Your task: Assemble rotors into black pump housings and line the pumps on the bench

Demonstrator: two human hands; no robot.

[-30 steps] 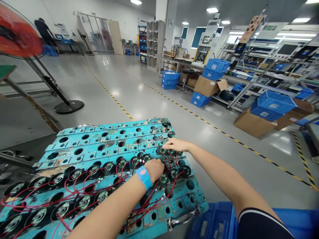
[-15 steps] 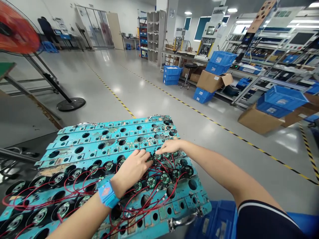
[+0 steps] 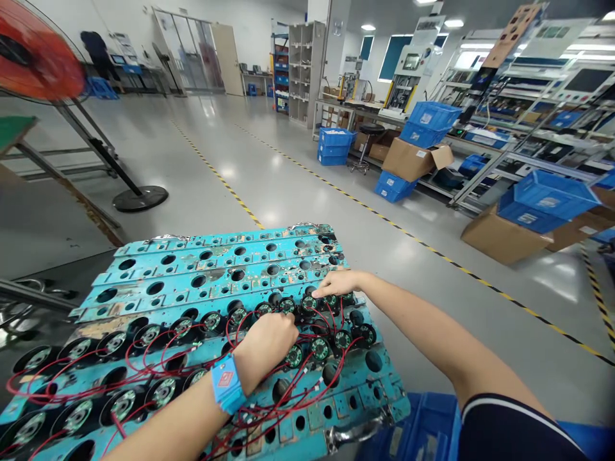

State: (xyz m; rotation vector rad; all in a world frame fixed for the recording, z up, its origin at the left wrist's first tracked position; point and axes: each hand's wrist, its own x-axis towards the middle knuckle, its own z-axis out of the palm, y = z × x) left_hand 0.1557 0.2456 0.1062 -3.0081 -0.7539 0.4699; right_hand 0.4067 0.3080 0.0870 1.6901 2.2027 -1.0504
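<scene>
A worn turquoise board (image 3: 177, 272) full of round holes lies in front of me. Rows of round black motors (image 3: 183, 328) with green circuit boards and red wires (image 3: 283, 410) sit on it. My left hand (image 3: 269, 339), with a blue band (image 3: 227, 383) at the wrist, is above the wires between two motor rows. Its fingers are curled in and their tips are hidden, so whatever they hold cannot be seen. My right hand (image 3: 340, 282) reaches in from the right over the end of the upper row. Its fingers are stretched out, touching or just above a motor (image 3: 309, 303).
Metal handles (image 3: 358, 434) are fixed to the board's edges. Blue crates (image 3: 423, 422) stand below it at the right. An orange fan (image 3: 38, 57) is at the left. Cartons (image 3: 500, 237), stacked crates (image 3: 430, 121) and workbenches line the right side. A person (image 3: 96, 54) stands far back.
My left hand has moved down and slightly right, curling its fingers and uncovering motors in the upper row. My right hand stays near the same motors. The view has shifted slightly.
</scene>
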